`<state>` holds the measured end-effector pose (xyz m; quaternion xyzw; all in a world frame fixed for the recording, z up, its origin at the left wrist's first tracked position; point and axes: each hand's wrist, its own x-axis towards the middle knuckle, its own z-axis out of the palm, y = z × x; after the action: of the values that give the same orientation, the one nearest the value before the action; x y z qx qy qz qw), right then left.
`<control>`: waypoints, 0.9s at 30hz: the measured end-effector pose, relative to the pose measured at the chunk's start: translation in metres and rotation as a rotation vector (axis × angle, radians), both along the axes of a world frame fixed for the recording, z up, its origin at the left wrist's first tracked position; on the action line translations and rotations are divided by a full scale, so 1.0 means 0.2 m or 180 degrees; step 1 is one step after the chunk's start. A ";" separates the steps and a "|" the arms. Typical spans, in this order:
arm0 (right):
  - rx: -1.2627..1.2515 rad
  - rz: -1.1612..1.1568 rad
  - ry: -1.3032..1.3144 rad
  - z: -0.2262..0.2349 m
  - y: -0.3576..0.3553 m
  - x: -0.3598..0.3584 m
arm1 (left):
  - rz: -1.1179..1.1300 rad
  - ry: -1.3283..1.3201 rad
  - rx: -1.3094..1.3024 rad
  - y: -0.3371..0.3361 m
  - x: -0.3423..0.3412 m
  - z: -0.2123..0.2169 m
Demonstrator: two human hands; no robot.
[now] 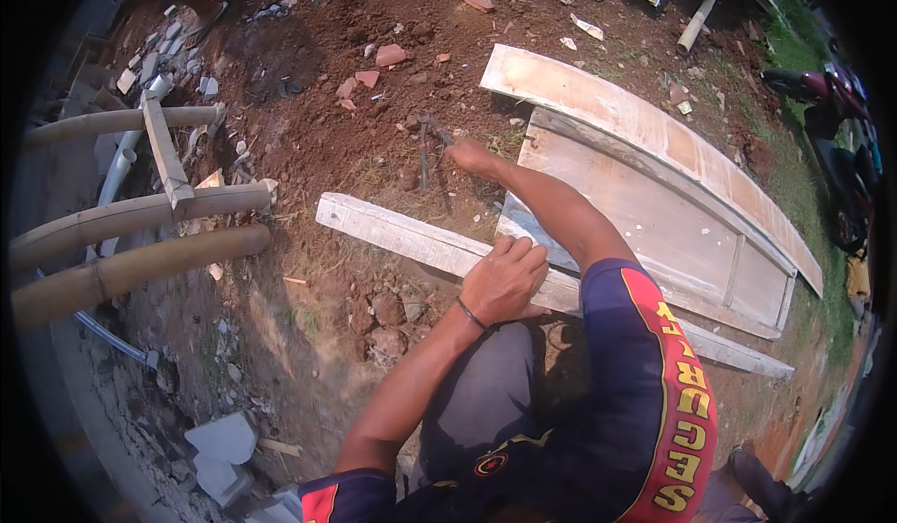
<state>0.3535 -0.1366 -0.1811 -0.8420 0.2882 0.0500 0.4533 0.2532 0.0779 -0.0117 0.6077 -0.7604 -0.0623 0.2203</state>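
Observation:
A long whitish wooden beam (392, 231) lies slantwise across the middle, one cut end at the left. My left hand (506, 280) is closed over its top, knuckles up, with a dark band at the wrist. Beyond the beam, my outstretched right hand (474, 159) grips a hammer (437, 132), its slim dark head pointing toward the soil. The hammer is apart from the beam in this view. Under my right forearm, a wooden panel (645, 201) with a framed edge rests on the ground, its near corner partly hidden by that arm.
A curved pale board (654, 140) borders the panel's far side. Bamboo poles (140, 261) and a short crosspiece (166, 154) jut in from the left. Broken tiles (391, 55) and stones litter the reddish soil (308, 103). White block pieces (222, 439) lie lower left; motorbikes (841, 149) stand far right.

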 end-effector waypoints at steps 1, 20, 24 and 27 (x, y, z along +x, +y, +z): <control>0.0110 -0.0023 -0.0026 0.14 -0.01 -0.07 | 0.0001 0.0010 0.0045 -0.01 0.00 0.01; 0.0179 -0.3656 -0.3464 1.46 0.82 -2.52 | -0.0452 0.0145 0.0075 -0.19 -0.31 0.09; -0.1805 -0.3641 0.0059 1.29 0.91 -2.78 | -0.0870 -0.0320 0.0091 -0.20 -0.62 0.08; -0.3277 -0.2063 0.1841 1.26 0.92 -2.90 | -0.0609 -0.0640 0.0265 -0.22 -0.72 0.07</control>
<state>-0.2262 0.0470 0.0717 -0.7744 0.6232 -0.0089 -0.1092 0.1089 0.0342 0.0032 0.5443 -0.8299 -0.0532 0.1106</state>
